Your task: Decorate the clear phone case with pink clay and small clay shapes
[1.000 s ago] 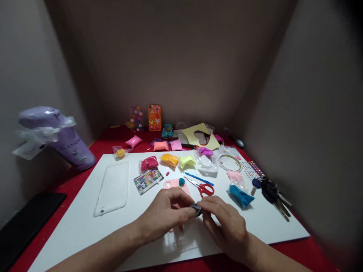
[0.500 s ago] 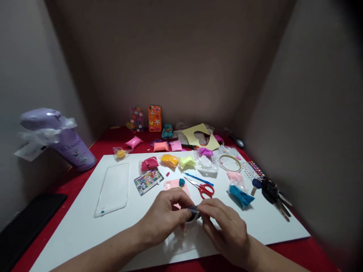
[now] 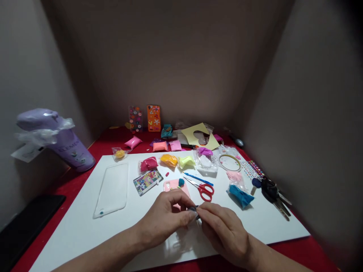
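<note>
Both hands meet near the front middle of the white board (image 3: 76, 223). My left hand (image 3: 167, 213) pinches a small dark packet in clear plastic (image 3: 194, 211) between thumb and fingers. My right hand (image 3: 224, 230) grips the same packet from the other side with closed fingertips. Fingers cover most of it. Beneath the hands lies a clear plastic piece (image 3: 180, 243), partly hidden. Just beyond my left hand is a pink phone case (image 3: 171, 184) with a teal lump (image 3: 181, 182) on it. Red-handled scissors (image 3: 204, 192) and a blue pen (image 3: 198, 178) lie beyond my right hand.
A clear phone case (image 3: 112, 190) lies at left, beside a picture card (image 3: 148, 182). Bagged clay, including a blue packet (image 3: 240, 196), is spread around. Keys (image 3: 273, 196) and a tape roll (image 3: 229, 162) sit right. A purple tumbler (image 3: 75, 151) stands left.
Less of the dark packet shows between my fingertips now. My right fingers have moved slightly closer to my left thumb. The view has shifted a little.
</note>
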Demonstrator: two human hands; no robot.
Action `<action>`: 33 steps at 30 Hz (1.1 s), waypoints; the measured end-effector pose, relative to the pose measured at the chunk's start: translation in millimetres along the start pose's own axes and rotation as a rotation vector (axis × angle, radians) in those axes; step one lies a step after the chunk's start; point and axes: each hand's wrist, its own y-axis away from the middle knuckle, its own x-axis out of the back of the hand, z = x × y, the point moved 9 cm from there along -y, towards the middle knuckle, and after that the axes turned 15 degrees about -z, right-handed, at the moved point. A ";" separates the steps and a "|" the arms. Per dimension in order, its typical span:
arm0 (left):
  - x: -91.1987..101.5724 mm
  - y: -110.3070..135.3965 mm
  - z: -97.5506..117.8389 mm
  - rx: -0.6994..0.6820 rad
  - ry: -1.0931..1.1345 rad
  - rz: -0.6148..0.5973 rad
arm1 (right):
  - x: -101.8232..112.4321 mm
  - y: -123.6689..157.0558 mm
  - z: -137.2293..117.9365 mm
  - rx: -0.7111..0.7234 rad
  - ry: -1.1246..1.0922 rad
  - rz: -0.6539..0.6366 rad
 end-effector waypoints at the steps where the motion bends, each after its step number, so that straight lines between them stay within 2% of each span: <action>1: -1.0 0.1 1.9 -0.020 0.011 -0.009 | 0.7 -0.5 -0.8 0.005 0.003 -0.001; 7: -2.1 2.6 11.6 -0.104 -0.034 0.035 | 5.1 -1.9 -3.6 0.002 -0.026 0.024; 10: -1.0 3.1 12.5 -0.120 -0.030 0.063 | 5.1 0.3 0.3 -0.046 -0.090 0.027; 16: -3.4 5.1 17.3 -0.217 0.029 0.000 | 2.0 -1.2 18.4 -0.149 -0.312 0.014; 20: 0.3 18.8 39.2 -0.443 -0.312 0.111 | 2.3 -2.0 22.0 -0.160 -0.315 0.036; 24: -16.3 31.2 56.7 -0.664 -0.685 0.078 | 0.5 0.3 21.3 -0.169 -0.273 0.025; 28: -21.7 39.1 60.6 -0.728 -0.862 0.144 | 3.4 3.1 18.2 -0.141 -0.212 0.035; 33: -26.6 41.0 57.9 -0.716 -0.923 0.185 | 6.4 6.5 4.1 -0.024 -0.030 0.022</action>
